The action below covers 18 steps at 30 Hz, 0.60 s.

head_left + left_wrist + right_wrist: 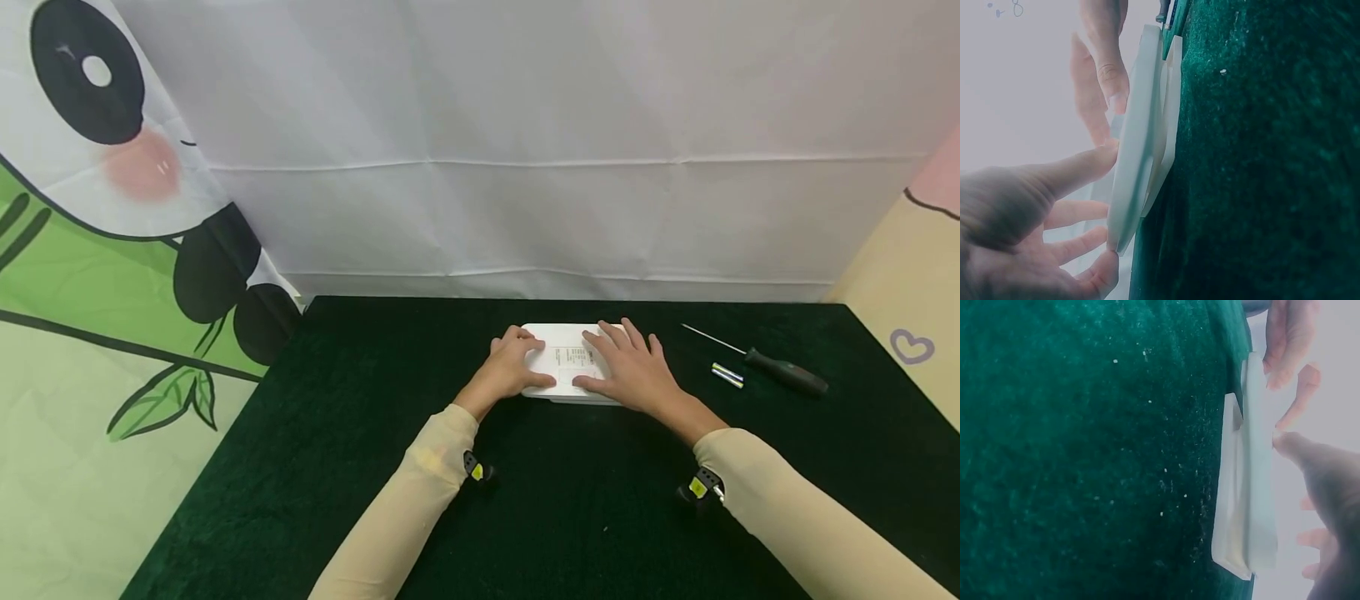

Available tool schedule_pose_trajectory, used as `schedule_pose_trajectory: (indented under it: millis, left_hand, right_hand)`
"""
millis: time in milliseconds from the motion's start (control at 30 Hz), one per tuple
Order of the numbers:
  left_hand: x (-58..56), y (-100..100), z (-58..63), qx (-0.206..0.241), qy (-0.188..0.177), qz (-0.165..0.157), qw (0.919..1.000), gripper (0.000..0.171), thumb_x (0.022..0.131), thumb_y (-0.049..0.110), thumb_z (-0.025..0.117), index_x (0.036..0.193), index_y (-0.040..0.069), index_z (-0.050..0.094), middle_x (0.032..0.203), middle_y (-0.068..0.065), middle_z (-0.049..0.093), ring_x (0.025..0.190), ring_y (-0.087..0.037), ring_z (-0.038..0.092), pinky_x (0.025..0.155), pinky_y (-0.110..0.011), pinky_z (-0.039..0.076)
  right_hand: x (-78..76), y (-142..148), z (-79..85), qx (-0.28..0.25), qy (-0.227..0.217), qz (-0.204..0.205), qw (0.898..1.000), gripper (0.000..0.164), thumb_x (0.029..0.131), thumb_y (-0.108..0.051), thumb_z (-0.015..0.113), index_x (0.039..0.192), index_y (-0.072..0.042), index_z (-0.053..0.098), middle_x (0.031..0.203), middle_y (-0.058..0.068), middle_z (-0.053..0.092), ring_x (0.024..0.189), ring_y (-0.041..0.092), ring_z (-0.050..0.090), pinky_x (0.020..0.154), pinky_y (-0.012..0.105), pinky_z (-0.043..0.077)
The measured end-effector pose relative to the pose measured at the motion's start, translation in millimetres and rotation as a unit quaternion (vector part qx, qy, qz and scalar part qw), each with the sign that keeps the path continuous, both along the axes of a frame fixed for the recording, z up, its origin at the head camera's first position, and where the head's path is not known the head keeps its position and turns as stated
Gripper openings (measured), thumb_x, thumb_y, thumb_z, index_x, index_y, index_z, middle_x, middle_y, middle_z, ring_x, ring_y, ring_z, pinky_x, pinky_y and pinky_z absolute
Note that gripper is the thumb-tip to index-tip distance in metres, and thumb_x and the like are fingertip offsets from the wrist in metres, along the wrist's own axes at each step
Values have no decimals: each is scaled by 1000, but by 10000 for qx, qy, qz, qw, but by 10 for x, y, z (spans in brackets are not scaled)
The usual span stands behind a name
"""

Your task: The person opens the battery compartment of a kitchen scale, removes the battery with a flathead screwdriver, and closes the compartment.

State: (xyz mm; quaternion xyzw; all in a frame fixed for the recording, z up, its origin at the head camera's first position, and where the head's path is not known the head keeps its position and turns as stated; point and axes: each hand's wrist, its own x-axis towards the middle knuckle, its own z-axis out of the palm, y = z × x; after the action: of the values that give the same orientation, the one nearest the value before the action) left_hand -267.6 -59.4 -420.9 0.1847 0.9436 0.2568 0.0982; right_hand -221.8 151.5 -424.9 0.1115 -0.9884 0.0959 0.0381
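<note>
A flat white device (562, 336) with a printed label on its upper face lies on a dark green cloth. In the wrist views its thick rounded body (1137, 150) sits over a narrower white part (1225, 500) that rests on the cloth. My left hand (512, 365) touches the left end, its thumb on the upper face and its other fingertips along the edge. Over the right half my right hand (636, 372) is spread, fingers pointing away, with the thumb pressing the upper face beside the label. What kind of device it is, I cannot tell.
Right of the device lie small cylindrical batteries (727, 375) side by side. Beyond them is a screwdriver (783, 368) with a dark handle, its shaft pointing to the back left. A white curtain (480, 225) hangs behind the green-covered table (360, 375).
</note>
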Motion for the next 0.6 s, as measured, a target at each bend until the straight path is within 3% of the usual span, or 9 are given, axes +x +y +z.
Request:
schedule_pose_trajectory:
  millis: [200,600]
  left_hand:
    - [-1,-1,-10,60,-1,15,10000,64,82,38,79,138,14,57,146,-7,37,122,-29,37,100,-41,42]
    - [0,2,-4,38,73,45,10000,66,81,38,80,139,15,56,146,-7,37,121,-28,36,98,-39,41]
  right_hand:
    - [3,36,-50,-91,80,-51,9999,85,85,-65,61,150,-13,40,157,18,31,145,43,21,109,70,19]
    - [68,347,-122,-770,-245,-87,9967,90,84,-64,63,150,-8,37,157,22,28,140,45,29,103,69,27]
